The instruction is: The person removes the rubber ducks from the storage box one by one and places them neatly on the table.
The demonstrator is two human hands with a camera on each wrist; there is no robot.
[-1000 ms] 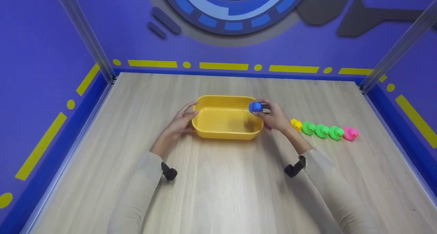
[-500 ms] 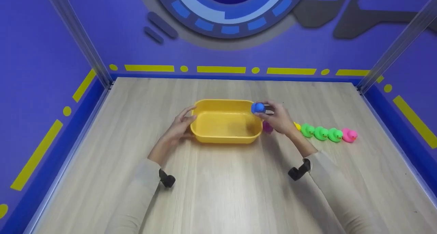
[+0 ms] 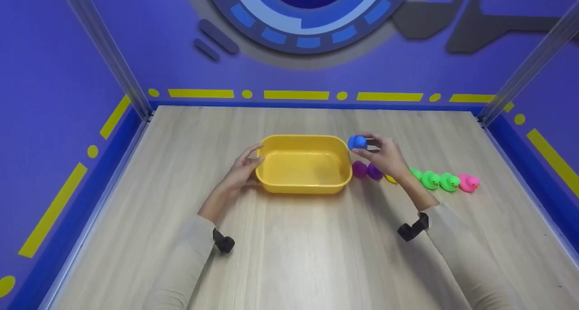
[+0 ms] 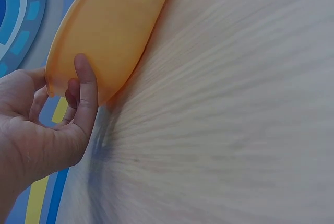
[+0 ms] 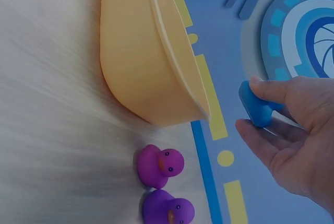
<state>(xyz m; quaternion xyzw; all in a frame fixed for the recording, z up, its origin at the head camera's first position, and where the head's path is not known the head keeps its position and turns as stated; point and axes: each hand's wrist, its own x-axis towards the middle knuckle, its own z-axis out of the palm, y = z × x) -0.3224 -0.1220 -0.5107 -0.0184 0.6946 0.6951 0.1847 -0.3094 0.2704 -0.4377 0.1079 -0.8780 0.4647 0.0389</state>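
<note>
My left hand (image 3: 242, 169) holds the left end of a yellow plastic basin (image 3: 304, 188), thumb and fingers around its wall. The left wrist view shows the fingertips against the basin's outside (image 4: 112, 31). My right hand (image 3: 384, 155) pinches a small blue rubber duck (image 3: 357, 142), raised just past the basin's right rim. In the right wrist view the blue duck (image 5: 255, 104) sits between thumb and fingers. Below it, a magenta duck (image 5: 152, 165) and a purple duck (image 5: 160, 207) stand on the table beside the basin.
The ducks' row runs right across the table: a yellow duck (image 3: 391, 178) partly hidden by my right hand, several green ducks (image 3: 430, 179) and a pink duck (image 3: 468, 182). Blue panels (image 3: 316, 70) wall in the wooden table (image 3: 289, 251) at the back and sides.
My right hand has carried the blue duck rightward from over the basin's right end to beyond its rim. The magenta and purple ducks have come into fuller view. The left hand stays at the basin.
</note>
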